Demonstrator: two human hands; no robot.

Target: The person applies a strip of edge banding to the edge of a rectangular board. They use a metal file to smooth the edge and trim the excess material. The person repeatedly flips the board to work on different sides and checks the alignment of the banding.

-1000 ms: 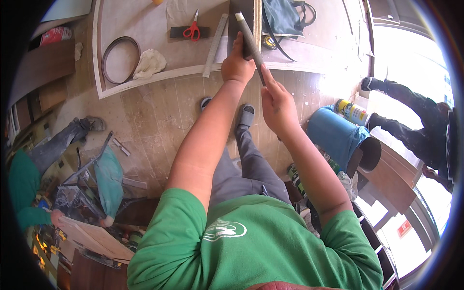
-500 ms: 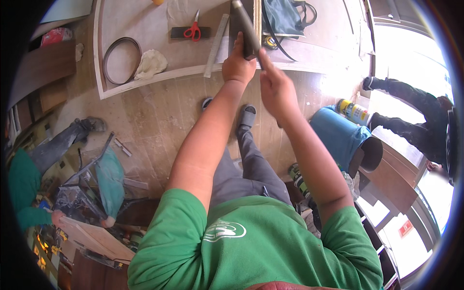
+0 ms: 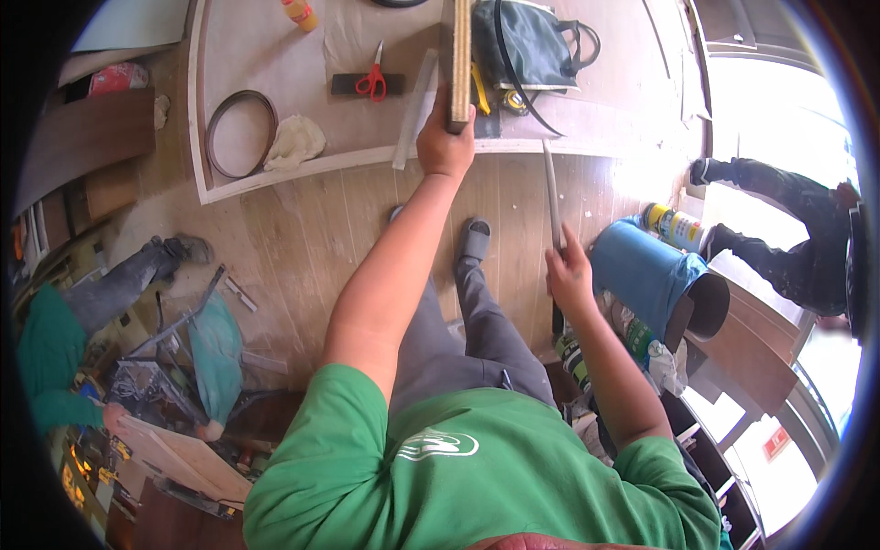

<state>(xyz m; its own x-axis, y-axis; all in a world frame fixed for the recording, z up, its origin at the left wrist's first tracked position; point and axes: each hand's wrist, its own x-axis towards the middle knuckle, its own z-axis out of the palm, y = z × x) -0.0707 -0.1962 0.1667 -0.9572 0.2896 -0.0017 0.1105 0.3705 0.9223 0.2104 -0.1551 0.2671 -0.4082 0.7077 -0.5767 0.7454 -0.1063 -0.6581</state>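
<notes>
My left hand [image 3: 446,147] grips the near end of a dark-faced board [image 3: 461,69], which stands on edge over the worktable [image 3: 385,151] with its pale layered edge up. In my right hand [image 3: 572,273] is a long flat metal file [image 3: 552,194], pointing away from me. The file is apart from the board, to its right and nearer to me. Beside the board lie a yellow-handled tool [image 3: 479,89], a tape measure [image 3: 514,103] and a dark bag [image 3: 524,57]. A pale straight strip [image 3: 414,119] is left of my left hand.
Red-handled scissors [image 3: 371,85] rest over a dark block. A coiled brown strip [image 3: 213,137], a crumpled cloth [image 3: 296,143] and an orange bottle [image 3: 300,13] are farther left. A blue-lined bin [image 3: 642,266] stands right. Other people's legs show at both sides; one person's hand [image 3: 115,417] holds a board.
The file has come off the board's edge; my right hand has drawn it right and toward me. My left hand still holds the board, whose pale edge now shows more fully.
</notes>
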